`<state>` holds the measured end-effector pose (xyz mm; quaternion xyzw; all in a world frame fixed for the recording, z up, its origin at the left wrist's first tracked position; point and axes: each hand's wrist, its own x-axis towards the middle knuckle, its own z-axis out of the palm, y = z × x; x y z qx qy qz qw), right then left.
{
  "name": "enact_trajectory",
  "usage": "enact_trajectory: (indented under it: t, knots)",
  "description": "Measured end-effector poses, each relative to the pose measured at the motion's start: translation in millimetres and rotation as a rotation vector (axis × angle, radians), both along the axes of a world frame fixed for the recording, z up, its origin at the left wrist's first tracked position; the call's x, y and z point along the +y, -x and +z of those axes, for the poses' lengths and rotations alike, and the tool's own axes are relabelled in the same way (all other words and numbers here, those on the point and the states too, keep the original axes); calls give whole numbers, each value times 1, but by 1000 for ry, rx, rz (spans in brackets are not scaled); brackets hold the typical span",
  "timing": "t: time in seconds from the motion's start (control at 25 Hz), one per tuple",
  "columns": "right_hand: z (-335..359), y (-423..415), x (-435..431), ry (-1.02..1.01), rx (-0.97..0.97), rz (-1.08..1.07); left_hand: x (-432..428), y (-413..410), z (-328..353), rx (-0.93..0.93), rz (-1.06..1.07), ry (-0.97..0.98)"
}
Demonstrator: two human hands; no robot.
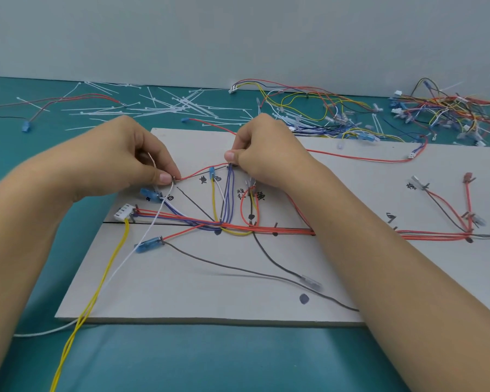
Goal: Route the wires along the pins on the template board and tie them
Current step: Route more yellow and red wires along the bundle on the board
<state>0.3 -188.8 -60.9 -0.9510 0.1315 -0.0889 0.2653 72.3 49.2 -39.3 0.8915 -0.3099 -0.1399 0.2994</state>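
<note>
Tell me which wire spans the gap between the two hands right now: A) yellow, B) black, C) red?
C: a red wire runs across the template board from the left hand, which pinches it, to the right hand, which also pinches it.

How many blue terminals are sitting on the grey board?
3: one terminal below the left hand, one nearer me on a red wire, one left of the right hand. Hands may hide others.

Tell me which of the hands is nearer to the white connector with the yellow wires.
Left. The left hand, pinching a white wire, is close behind and right of the white connector; the right hand, pinching a red wire, is farther right, past the purple wires.
</note>
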Motion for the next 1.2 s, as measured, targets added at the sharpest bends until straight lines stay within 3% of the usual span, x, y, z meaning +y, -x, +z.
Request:
enact_trajectory:
  t: [0.4, 0.68, 0.84, 0.96, 1.2]
  knots:
    - [4, 2, 2, -12, -32, -1, -5, 13, 6, -28, -4, -39]
    - [50, 32, 35, 69, -94, -38, -7, 15, 6, -26, -3, -27]
    - [45, 78, 85, 238, 47, 154, -8, 16, 6, -25, -9, -16]
    - [42, 92, 96, 299, 29, 222, -9, 17, 7, -46, -11, -23]
    - [43, 98, 84, 157, 26, 220, -9, 16, 6, -35, 2, -27]
